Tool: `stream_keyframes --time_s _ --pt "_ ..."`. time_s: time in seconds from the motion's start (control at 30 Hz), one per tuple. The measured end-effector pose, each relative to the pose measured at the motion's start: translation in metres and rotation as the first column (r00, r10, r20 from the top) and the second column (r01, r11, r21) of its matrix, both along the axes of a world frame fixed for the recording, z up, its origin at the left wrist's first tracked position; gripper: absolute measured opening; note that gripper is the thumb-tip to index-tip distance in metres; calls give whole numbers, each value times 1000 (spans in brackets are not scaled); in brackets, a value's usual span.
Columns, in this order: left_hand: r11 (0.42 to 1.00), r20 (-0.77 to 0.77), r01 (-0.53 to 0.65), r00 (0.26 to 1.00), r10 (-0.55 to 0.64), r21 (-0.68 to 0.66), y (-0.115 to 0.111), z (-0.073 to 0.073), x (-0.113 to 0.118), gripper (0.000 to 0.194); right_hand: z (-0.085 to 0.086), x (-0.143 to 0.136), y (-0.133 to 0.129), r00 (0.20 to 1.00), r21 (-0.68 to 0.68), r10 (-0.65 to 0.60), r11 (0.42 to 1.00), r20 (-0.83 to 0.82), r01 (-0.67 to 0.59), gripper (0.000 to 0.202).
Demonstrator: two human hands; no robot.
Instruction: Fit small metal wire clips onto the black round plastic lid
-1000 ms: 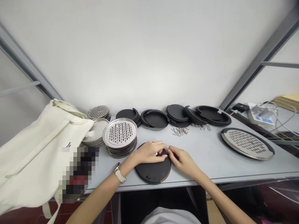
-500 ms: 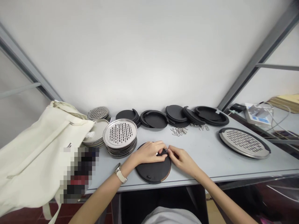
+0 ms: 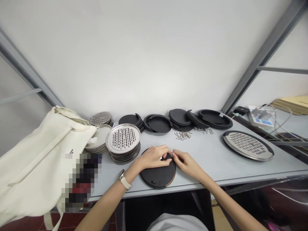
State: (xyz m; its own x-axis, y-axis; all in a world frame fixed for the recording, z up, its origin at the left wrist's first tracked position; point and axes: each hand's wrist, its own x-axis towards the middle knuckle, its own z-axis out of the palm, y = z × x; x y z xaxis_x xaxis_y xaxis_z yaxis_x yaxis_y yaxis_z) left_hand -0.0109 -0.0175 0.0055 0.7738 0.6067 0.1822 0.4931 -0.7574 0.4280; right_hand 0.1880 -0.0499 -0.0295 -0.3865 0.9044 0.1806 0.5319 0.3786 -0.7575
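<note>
A black round disc [image 3: 157, 178] lies at the front edge of the table, with a brownish strip along its lower right rim. My left hand [image 3: 154, 158], with a watch on the wrist, rests across its upper part, fingers bent towards the far right rim and thumb on the surface. At that rim my right hand [image 3: 186, 163] pinches a small shiny metal piece [image 3: 171, 155], which looks like a wire hook; the fingertips partly hide it. The tips of both hands almost meet there.
Metal grater discs [image 3: 123, 138] stand stacked on the left beside a cream bag [image 3: 36, 166]. Black round trays [image 3: 160, 124] line the wall, with loose wire hooks [image 3: 183, 135] before them. On the right lies a grater disc in a black holder [image 3: 247, 146].
The camera view has shifted slightly. Both hands stay at the disc's rim, with only a tiny shift of the fingers around the small metal piece.
</note>
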Motion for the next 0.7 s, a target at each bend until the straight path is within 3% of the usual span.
stream_keyframes --time_s 0.33,0.47,0.6,0.7 --pt "998 53 -6 999 3 61 0 -3 1 7 -2 0 0 995 -21 -50 999 -87 48 32" --pt "992 78 -9 997 -1 125 0 -3 -1 22 -3 2 4 975 -56 -148 989 -163 140 35" --pt "954 66 7 997 -28 300 -9 -1 0 21 -6 3 5 978 -27 -137 991 -160 134 34" --pt "858 77 12 995 -60 514 -25 1 2 22 -7 2 5 978 -8 -142 990 -155 142 34"
